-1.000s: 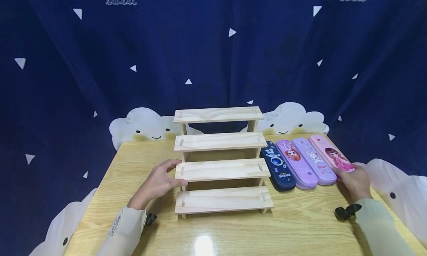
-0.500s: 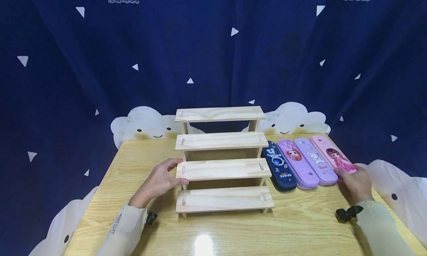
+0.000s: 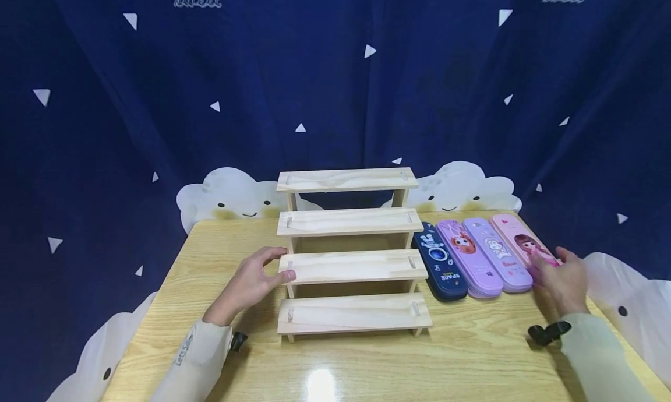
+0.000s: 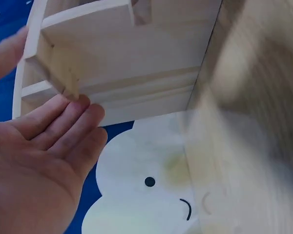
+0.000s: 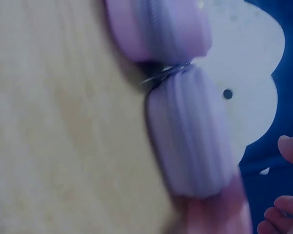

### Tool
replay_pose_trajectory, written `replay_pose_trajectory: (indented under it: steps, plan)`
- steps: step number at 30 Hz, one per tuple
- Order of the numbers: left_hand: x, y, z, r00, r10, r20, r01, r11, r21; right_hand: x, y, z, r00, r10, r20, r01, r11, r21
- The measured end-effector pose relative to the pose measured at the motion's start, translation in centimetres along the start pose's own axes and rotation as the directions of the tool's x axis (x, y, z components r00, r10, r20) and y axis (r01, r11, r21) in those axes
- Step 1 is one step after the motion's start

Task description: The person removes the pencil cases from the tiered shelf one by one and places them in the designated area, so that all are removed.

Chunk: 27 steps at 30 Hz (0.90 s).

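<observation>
A stepped rack of pale wood (image 3: 351, 267) with several tiers stands mid-table. My left hand (image 3: 257, 279) holds the left end of its second board from the front, thumb on the near corner and fingers at the far side. In the left wrist view, fingertips (image 4: 80, 105) touch the board's end. To the right, my right hand (image 3: 563, 282) is over the near end of a pink pencil case (image 3: 516, 230) with a doll print, partly hiding it. In the right wrist view its thumb (image 5: 290, 148) and fingers are apart with nothing between them.
Beside the pink case lie a lilac pencil case (image 3: 505, 268), a purple one (image 3: 477, 268) and a navy space one (image 3: 442, 265), side by side right of the rack. A dark blue curtain (image 3: 335, 70) with cloud shapes hangs behind the wooden table (image 3: 220, 239).
My right hand has let go of the pink pencil case and lifted slightly, its fingers parting. The left hand keeps its hold on the rack. Cases and rack stay in place.
</observation>
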<state>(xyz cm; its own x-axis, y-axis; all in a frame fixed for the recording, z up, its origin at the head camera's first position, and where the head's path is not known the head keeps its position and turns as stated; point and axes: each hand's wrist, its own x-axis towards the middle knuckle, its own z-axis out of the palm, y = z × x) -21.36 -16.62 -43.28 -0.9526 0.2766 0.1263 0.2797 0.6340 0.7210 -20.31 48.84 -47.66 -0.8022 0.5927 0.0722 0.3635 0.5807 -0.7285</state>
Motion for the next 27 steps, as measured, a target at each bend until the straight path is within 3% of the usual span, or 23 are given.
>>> replay_pose_trajectory:
  steps: [6, 11, 17, 22, 27]
  plan:
    - [0.3, 0.2, -1.5, 0.994, 0.054, -0.091, -0.047, 0.996, 0.079, -0.1, -2.5, -0.4, 0.986, -0.143, -0.083, 0.140, 0.989, -0.041]
    - [0.9, 0.9, -3.1, 0.989, 0.097, -0.109, -0.078, 0.983, 0.167, -0.1, -4.8, -1.0, 0.974, -0.218, -0.056, 0.216, 0.975, -0.042]
    - [2.1, 2.9, -5.2, 0.980, 0.144, -0.135, -0.107, 0.962, 0.252, -0.6, -8.9, -1.2, 0.961, -0.277, 0.020, 0.277, 0.960, -0.022]
    - [3.5, 5.1, -6.5, 0.957, 0.241, -0.164, -0.171, 0.920, 0.353, -1.5, -13.2, -1.1, 0.914, -0.396, 0.083, 0.400, 0.916, -0.036]
    - [5.1, 7.2, -7.3, 0.930, 0.338, -0.143, -0.241, 0.856, 0.457, -2.8, -17.6, -0.5, 0.839, -0.528, 0.127, 0.535, 0.845, -0.019]
